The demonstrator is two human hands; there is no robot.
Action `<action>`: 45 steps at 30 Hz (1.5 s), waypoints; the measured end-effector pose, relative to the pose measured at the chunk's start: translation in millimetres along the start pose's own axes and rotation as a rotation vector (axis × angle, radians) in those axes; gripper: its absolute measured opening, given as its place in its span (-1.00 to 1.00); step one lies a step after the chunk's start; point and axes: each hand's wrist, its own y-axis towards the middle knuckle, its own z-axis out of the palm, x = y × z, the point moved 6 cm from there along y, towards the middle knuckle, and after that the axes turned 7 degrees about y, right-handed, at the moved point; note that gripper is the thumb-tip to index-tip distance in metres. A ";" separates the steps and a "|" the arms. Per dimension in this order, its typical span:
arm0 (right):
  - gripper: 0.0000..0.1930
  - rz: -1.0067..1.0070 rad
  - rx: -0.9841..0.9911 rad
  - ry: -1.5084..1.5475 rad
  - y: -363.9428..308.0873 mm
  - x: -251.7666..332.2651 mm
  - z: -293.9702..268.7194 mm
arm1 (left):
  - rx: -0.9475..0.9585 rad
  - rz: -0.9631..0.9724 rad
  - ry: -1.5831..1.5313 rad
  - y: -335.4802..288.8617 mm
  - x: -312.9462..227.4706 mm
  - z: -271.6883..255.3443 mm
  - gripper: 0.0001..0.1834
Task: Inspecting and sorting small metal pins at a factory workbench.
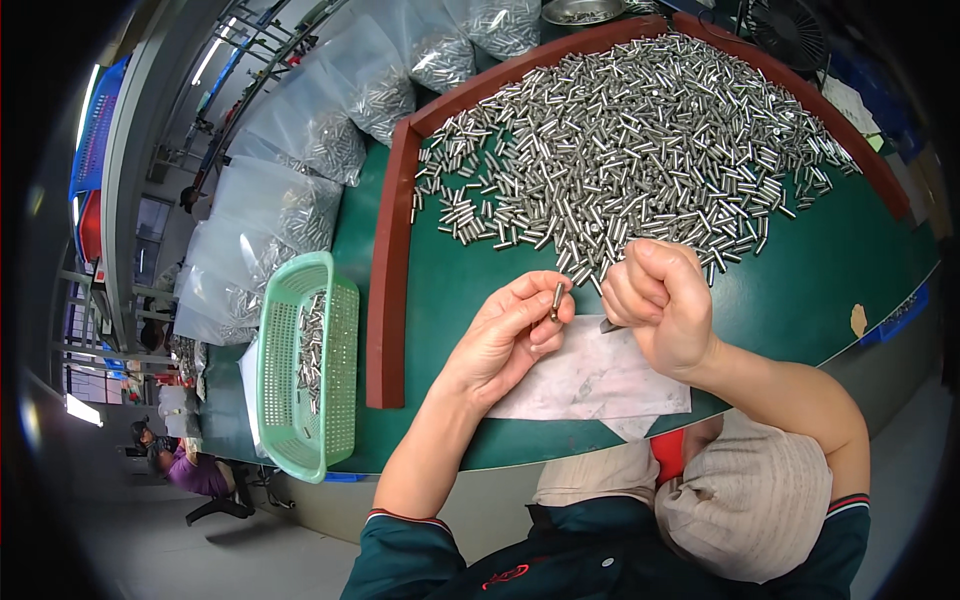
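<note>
Between the thumb and fingers of my left hand (512, 335) a small metal pin (556, 302) is pinched, roughly upright. My right hand (662, 305) is curled into a fist close by on the right. A short dark end (608, 325) shows below its fingers; the rest is hidden in the fist. Beyond both hands a large heap of shiny metal pins (640, 140) spreads over the green tabletop (800, 270), its near tip reaching my fingers. Under my hands lies a stained whitish cloth (590, 385).
Dark red wooden rails (388, 290) border the heap. A light green plastic basket (341, 375) with some pins stands at the left. Clear plastic bags (335, 140) of pins line the far left, a fan (788, 35) the far right. A seated person (195, 470) is in the background.
</note>
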 end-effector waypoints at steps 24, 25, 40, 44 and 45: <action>-0.61 -0.038 -0.077 0.001 3.1 5.4 -4.3 | -0.527 0.523 1.570 7.0 -25.3 11.0 -0.91; -0.61 -0.034 -0.073 0.003 3.0 5.4 -3.9 | -0.525 0.520 1.574 6.3 -25.9 11.2 -0.91; -0.60 0.002 -0.038 0.039 2.8 -3.1 -4.7 | -0.322 0.264 1.562 -8.6 -14.1 19.0 -0.91; -0.59 -0.009 -0.033 0.032 1.8 -3.1 -3.2 | -0.326 0.278 1.561 -8.6 -13.3 19.4 -0.91; -0.59 -0.016 -0.033 0.032 1.9 -3.0 -3.6 | -0.323 0.276 1.561 -8.1 -12.7 19.1 -0.91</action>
